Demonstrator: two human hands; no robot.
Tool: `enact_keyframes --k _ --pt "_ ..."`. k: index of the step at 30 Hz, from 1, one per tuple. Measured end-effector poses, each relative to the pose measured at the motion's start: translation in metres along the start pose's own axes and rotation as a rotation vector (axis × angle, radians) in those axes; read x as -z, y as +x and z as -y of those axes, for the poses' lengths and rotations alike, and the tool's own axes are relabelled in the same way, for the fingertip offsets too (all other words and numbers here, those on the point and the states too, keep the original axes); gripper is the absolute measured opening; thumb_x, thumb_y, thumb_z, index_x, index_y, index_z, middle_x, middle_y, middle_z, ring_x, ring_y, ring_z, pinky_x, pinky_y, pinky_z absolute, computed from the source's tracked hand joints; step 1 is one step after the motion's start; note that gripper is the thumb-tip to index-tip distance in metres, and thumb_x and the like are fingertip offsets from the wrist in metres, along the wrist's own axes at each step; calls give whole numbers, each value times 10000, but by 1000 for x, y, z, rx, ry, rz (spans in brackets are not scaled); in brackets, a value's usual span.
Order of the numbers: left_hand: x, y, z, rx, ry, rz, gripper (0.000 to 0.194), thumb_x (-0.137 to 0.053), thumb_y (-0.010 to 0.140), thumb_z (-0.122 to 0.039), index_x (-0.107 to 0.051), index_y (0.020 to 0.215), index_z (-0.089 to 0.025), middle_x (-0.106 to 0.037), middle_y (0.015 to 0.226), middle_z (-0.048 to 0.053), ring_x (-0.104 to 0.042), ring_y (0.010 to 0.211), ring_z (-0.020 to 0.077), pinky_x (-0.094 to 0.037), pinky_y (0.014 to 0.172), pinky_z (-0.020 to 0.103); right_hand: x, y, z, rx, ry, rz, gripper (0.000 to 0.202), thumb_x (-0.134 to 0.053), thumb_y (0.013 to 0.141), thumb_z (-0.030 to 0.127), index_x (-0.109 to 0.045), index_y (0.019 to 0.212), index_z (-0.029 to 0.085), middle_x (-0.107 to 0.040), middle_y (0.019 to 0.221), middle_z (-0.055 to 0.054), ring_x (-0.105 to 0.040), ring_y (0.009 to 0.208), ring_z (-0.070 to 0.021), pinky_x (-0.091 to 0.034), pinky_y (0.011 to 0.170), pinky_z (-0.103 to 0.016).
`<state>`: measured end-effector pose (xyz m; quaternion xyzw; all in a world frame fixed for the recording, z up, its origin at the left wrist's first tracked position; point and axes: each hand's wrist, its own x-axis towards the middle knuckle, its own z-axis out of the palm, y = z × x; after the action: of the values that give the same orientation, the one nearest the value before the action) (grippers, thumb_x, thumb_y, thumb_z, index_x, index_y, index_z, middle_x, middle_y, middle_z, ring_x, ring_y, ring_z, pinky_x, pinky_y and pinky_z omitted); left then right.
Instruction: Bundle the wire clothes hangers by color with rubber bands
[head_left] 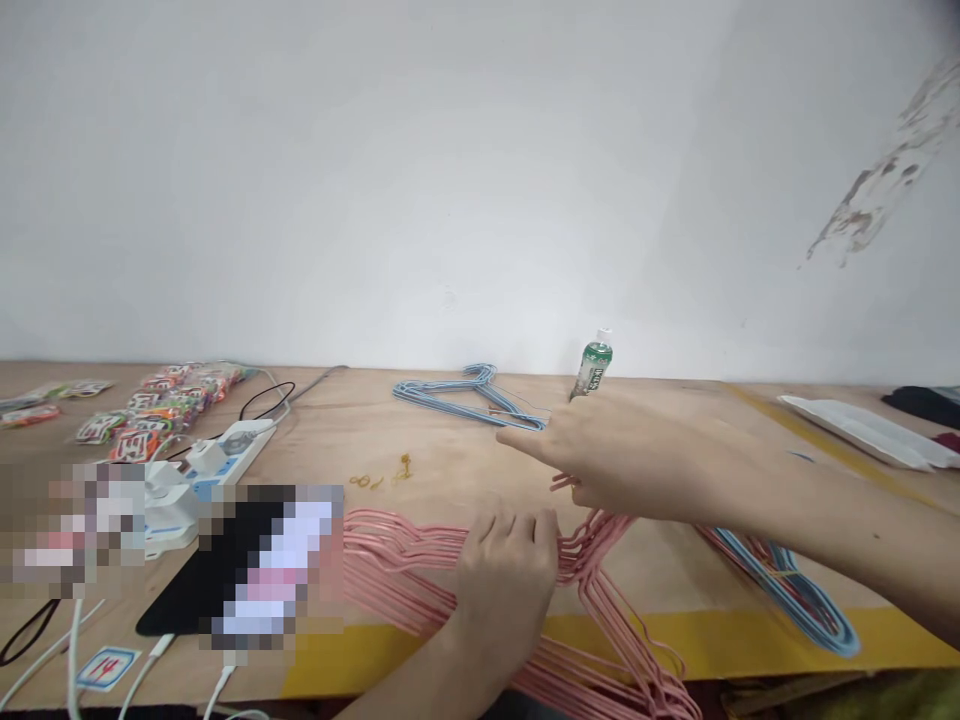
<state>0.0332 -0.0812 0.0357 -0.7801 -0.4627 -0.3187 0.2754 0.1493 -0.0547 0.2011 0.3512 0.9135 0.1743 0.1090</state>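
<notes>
A bundle of pink wire hangers (401,540) lies across the near part of the table, with its lower end over the front edge. My left hand (506,570) is closed round the bundle's middle, knuckles up. At the hook end is my right hand (615,450), its index finger stretched to the left and the other fingers curled. Pink hook tips show just under that hand, with a small yellowish bit beside them too hidden to make out. The palm side of the right hand is out of sight.
Blue hangers (465,395) lie farther back, and a blue and pink bundle (802,590) at right. Rubber bands (382,475), a bottle (594,368), a white tray (862,430), a power strip (244,450), a phone (202,570) with cables and small packets (172,400) are about.
</notes>
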Motion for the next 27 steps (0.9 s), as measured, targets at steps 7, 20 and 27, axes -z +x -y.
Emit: enact_keyframes --k 7,20,27 --pt "-5 -2 4 34 0 -66 188 -586 823 -145 -551 658 -228 -571 546 -27 -534 569 175 -319 624 320 -3 -7 -10 -81 26 141 380 -587 594 -13 -622 919 182 -473 526 37 -350 444 -116 -182 423 -268" --pt "-5 -9 19 134 -82 -25 194 -514 863 -141 -556 694 -225 -603 594 -25 -546 602 175 -320 654 306 -25 -40 -33 -51 492 -186 860 -698 701 269 -295 1458 340 -625 813 10 -536 610 -161 -297 500 -237" --pt "-10 -17 20 169 -188 -10 196 -483 893 -155 -554 727 -232 -614 619 -43 -561 610 154 -328 661 292 -33 -38 -44 -32 675 -126 714 -706 728 400 -430 1386 385 -636 758 27 -532 562 -140 -319 473 -237"
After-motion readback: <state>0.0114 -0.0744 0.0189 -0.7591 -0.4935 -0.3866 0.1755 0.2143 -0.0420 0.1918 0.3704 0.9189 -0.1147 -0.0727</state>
